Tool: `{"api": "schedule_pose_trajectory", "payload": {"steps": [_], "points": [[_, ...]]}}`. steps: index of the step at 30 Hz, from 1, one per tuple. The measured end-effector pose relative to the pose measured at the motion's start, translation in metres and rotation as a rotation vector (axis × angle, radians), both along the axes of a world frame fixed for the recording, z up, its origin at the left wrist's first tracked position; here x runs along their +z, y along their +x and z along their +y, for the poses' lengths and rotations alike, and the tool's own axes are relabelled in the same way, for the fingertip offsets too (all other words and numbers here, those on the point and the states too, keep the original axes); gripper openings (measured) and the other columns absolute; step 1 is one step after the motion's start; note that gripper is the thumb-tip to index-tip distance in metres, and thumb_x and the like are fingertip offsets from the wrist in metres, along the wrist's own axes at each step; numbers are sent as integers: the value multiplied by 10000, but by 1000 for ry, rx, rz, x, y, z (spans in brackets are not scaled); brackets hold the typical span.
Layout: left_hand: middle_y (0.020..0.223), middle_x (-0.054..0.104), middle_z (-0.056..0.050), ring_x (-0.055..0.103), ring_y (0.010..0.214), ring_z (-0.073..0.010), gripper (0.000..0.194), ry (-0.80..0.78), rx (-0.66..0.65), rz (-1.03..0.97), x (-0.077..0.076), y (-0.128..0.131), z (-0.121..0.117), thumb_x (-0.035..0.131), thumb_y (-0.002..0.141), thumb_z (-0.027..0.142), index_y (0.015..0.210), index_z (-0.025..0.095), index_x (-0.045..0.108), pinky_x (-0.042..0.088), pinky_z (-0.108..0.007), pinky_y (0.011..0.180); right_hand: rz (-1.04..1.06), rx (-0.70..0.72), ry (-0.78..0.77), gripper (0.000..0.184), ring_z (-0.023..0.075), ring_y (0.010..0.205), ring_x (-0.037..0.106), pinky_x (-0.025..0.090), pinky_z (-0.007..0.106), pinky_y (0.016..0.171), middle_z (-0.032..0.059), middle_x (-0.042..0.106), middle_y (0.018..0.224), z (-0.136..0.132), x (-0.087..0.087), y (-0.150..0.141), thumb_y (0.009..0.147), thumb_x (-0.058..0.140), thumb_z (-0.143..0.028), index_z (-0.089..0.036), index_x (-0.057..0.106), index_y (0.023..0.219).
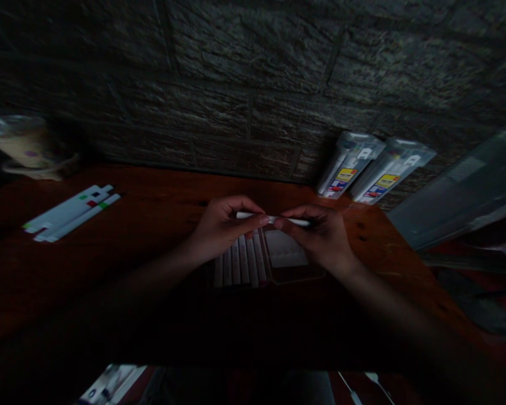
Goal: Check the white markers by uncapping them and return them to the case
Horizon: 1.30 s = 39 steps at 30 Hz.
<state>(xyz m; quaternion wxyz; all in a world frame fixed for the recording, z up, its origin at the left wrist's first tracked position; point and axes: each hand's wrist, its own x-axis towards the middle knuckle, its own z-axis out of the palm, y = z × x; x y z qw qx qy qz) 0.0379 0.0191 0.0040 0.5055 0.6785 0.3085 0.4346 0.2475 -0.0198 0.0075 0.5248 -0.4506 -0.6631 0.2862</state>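
Labels [342,178] in yellow, blue and red mark the fronts of two clear plastic packages, one on the left [349,164] and one on the right [393,170], both leaning against the stone wall [244,67] at the back of the counter [164,194]. The print on them is too small to read, though a white shape near the top of the left package looks like a letter A. Small marks run along the row of white markers [236,267] in an open dark case [290,275], also illegible; a pale panel [287,248] fills much of the case's right half. Above this case, both hands hold one white marker [296,221] nearly level. The left hand [221,225] comes in from the lower left, its fingers pinching the marker's left part; the right hand [326,230] mirrors it, thumb and bent fingers gripping the right part, so the fingertips nearly meet mid-length. Whether the marker's cap is parted cannot be told. Off to the left, loose white markers [69,215] with green, red and dark bands lie side by side, near a lidded cup [31,147] with a straw and a purple mark.
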Motion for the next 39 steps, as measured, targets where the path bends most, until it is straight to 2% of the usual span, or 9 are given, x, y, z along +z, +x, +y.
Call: {"api": "schedule_pose_trajectory", "payload": {"steps": [3, 6, 9, 12, 18, 25, 30, 39], "points": [[625, 637, 25, 566, 546, -90, 145, -26, 18, -43, 0, 0, 1, 777, 856, 305, 884, 173, 726, 471, -212, 553, 69, -5, -55, 103, 151, 613, 675, 542, 289, 572, 7, 786, 773, 0, 2, 0, 780, 857, -327, -256, 808, 835], [616, 623, 25, 555, 542, -86, 133, -55, 31, -89, -1, 0, 3, 758, 875, 299, 860, 171, 722, 460, -210, 545, 146, -8, -132, 150, 104, 462, 550, 419, 249, 425, -7, 747, 688, 0, 3, 1, 762, 867, -365, -249, 810, 838], [645, 633, 16, 547, 536, -77, 147, -87, 29, -151, -3, 1, 5, 759, 873, 297, 827, 165, 717, 454, -212, 541, 215, 3, -178, 178, 85, 422, 502, 369, 235, 390, -9, 739, 670, 1, 1, 3, 744, 881, -368, -245, 810, 850], [702, 653, 9, 547, 533, -67, 154, -146, 14, -231, -2, 1, 7, 780, 852, 292, 806, 161, 713, 452, -210, 527, 260, 11, -197, 160, 90, 442, 521, 403, 233, 402, -3, 748, 688, 2, 0, 4, 755, 876, -361, -254, 812, 854], [693, 650, 7, 546, 519, -64, 167, -295, 34, -378, 0, 2, 9, 822, 792, 272, 806, 147, 711, 428, -195, 474, 380, 72, -214, 92, 86, 473, 530, 433, 221, 414, 8, 759, 737, 1, 4, 3, 809, 832, -330, -253, 823, 859], [679, 622, 13, 535, 529, -68, 168, -355, 39, -448, 2, 2, 12, 790, 825, 291, 810, 144, 710, 452, -202, 495, 439, 180, -320, 222, 123, 554, 628, 479, 241, 453, 62, 810, 886, -1, 8, 4, 836, 793, -371, -241, 818, 1014], [666, 623, 4, 563, 535, -84, 140, -394, 37, -507, 2, 1, 14, 727, 885, 277, 858, 140, 727, 460, -208, 489, 453, 255, -348, 211, 139, 604, 672, 518, 260, 496, 67, 818, 932, 0, 7, 4, 848, 785, -337, -247, 824, 1035], [686, 638, -3, 566, 534, -83, 167, -415, 49, -589, 6, 1, 12, 769, 846, 277, 877, 114, 745, 460, -210, 491, 460, 302, -337, 214, 148, 635, 711, 541, 262, 526, 72, 823, 960, 3, 0, 7, 871, 752, -253, -234, 807, 1077]]}}
